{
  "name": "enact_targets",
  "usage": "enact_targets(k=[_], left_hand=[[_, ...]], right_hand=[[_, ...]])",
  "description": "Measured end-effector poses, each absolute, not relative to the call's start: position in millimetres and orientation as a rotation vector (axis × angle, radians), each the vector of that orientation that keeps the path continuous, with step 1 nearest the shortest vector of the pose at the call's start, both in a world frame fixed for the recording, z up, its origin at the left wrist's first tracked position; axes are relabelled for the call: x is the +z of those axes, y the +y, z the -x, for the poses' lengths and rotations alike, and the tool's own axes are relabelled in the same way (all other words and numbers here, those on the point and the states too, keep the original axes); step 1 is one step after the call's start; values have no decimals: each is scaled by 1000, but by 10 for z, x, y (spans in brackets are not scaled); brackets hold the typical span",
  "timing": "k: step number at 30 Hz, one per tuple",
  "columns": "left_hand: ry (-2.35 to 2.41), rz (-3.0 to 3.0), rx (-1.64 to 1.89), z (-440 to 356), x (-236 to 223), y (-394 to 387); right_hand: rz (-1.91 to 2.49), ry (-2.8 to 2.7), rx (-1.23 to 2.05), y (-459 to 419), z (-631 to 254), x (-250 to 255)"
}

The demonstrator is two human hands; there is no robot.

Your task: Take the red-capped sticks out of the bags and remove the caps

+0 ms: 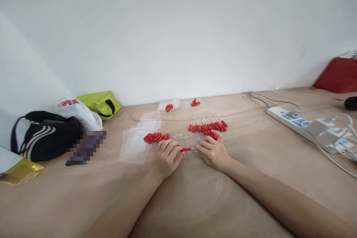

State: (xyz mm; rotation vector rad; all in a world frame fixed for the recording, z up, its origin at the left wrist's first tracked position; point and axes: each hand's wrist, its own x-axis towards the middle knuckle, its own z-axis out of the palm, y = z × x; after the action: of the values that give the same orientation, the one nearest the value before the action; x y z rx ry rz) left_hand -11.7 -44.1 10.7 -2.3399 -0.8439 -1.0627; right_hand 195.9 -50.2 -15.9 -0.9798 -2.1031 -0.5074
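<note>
- Straight before me on the table (pixel 178 200): tubes (pixel 184 140), side by side.
- Just left of them: a heap of bulbs (pixel 156 137), then overlapping sleeves (pixel 135 145).
- Behind the tubes, slightly right: a row of droppers (pixel 207 125), bulb ends towards me.
- Farther back, near the wall (pixel 178 37): two packs (pixel 169 108) (pixel 195 102), side by side.
- To my left: a holdall (pixel 52 135), with a sack (pixel 80 114) between it and a pouch (pixel 96 103); a pixelated item (I can't tell what) (pixel 87 148) lies right of the holdall.
- Nearer me, far left: a packet (pixel 21 171).
- To my right: a power strip (pixel 288 119), plugs (pixel 320 126) in it.
- Far right, behind: a case (pixel 338 76).
</note>
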Motion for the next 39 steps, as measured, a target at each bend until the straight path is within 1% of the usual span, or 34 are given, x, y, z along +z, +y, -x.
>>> enact_targets(k=[5, 16, 39], left_hand=[[-755, 2494, -960, 109, 65, -392], [-725, 2578, -964, 103, 52, -422], [-701, 2663, -979, 108, 82, -452]], right_hand=[[912, -2141, -458, -510, -1934, -148], [811, -2137, -434, -539, -1940, -115], [832, -2166, -343, -596, -1965, -80]])
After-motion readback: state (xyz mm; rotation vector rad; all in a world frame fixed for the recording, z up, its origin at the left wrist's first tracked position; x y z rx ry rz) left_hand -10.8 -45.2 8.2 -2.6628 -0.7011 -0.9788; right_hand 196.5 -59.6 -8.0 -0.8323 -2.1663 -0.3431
